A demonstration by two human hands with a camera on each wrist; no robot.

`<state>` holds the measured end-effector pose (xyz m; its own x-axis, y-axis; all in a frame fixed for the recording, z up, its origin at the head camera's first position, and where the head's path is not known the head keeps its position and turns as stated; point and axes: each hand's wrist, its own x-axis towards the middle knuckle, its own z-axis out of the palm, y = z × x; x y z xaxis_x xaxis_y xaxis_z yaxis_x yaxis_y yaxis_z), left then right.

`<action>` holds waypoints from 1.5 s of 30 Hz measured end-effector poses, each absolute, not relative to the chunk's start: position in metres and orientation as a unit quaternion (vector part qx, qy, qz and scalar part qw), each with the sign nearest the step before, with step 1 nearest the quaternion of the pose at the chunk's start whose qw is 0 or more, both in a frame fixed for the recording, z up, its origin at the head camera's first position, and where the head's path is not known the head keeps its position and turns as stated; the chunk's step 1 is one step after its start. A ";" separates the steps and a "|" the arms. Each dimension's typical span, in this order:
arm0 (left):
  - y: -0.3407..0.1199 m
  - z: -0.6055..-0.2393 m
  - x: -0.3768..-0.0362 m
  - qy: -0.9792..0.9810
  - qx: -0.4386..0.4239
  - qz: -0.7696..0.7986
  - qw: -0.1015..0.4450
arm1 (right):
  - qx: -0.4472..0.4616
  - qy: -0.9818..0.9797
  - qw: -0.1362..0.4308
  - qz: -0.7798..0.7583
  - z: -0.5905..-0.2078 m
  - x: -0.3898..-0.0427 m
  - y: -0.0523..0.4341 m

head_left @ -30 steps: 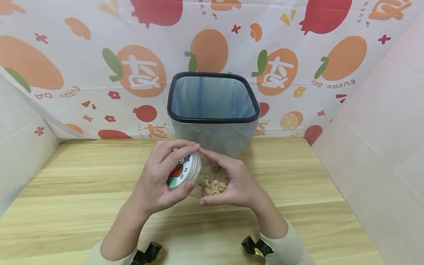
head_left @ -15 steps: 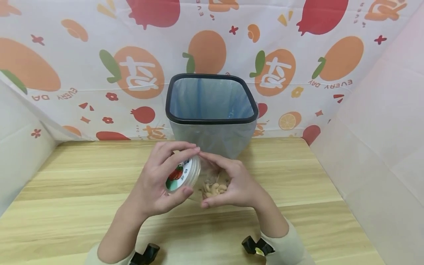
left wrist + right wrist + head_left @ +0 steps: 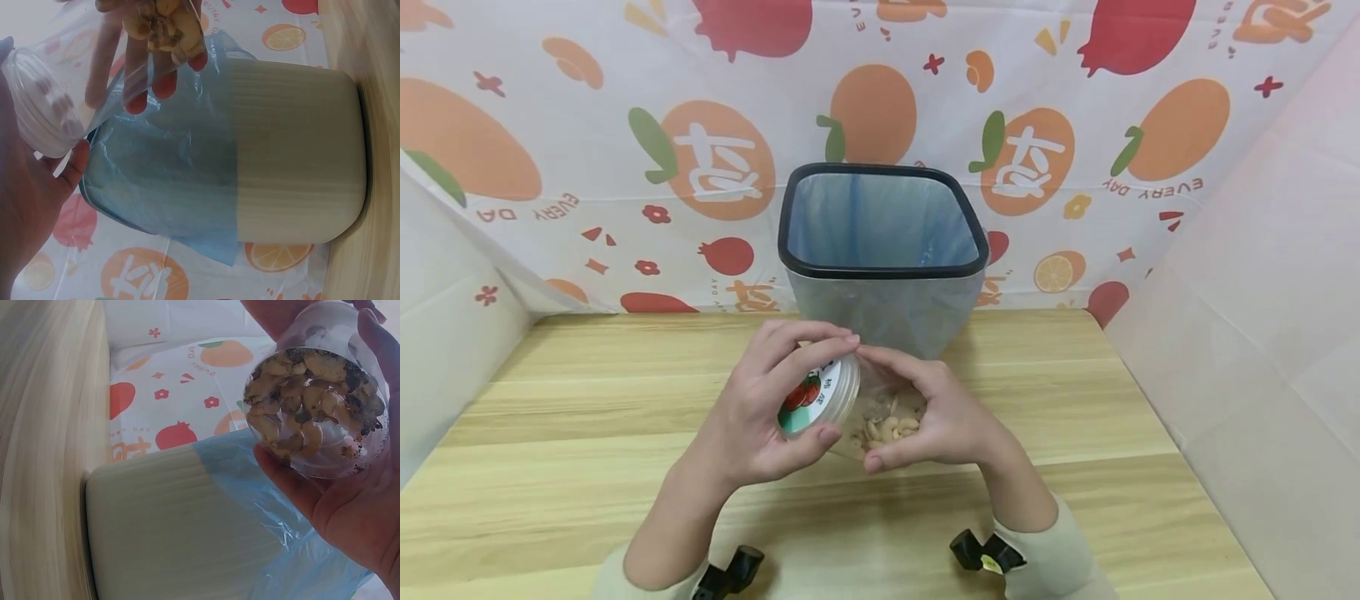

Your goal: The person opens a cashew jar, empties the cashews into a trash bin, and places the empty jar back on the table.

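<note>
Centre frame: your left hand (image 3: 752,417) grips the lid (image 3: 817,393); your right hand (image 3: 936,417) holds the jar (image 3: 883,412) of nuts. Unscrewing appears under way. Next, lift the lid clear, jar steady.

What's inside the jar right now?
Cashews lie heaped in the clear jar held by the right hand. The left hand grips its lid. Fingers hide part of the contents.
</note>
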<state>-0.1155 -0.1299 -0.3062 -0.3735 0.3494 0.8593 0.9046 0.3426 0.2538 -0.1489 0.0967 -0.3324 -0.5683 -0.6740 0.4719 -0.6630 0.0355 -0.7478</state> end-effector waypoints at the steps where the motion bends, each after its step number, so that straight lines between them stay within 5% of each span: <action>1: -0.130 -0.306 -0.116 -0.739 -0.420 -0.382 0.362 | -0.464 0.721 -0.001 -0.515 -0.332 -0.149 0.096; 13: -0.131 -0.309 -0.116 -0.760 -0.379 -0.376 0.370 | -0.466 0.738 -0.066 -0.484 -0.333 -0.147 0.090; 30: -0.130 -0.305 -0.116 -0.715 -0.457 -0.393 0.353 | -0.463 0.700 0.050 -0.542 -0.331 -0.148 0.096; 45: -0.132 -0.307 -0.116 -0.747 -0.400 -0.382 0.369 | -0.466 0.724 -0.049 -0.505 -0.334 -0.145 0.088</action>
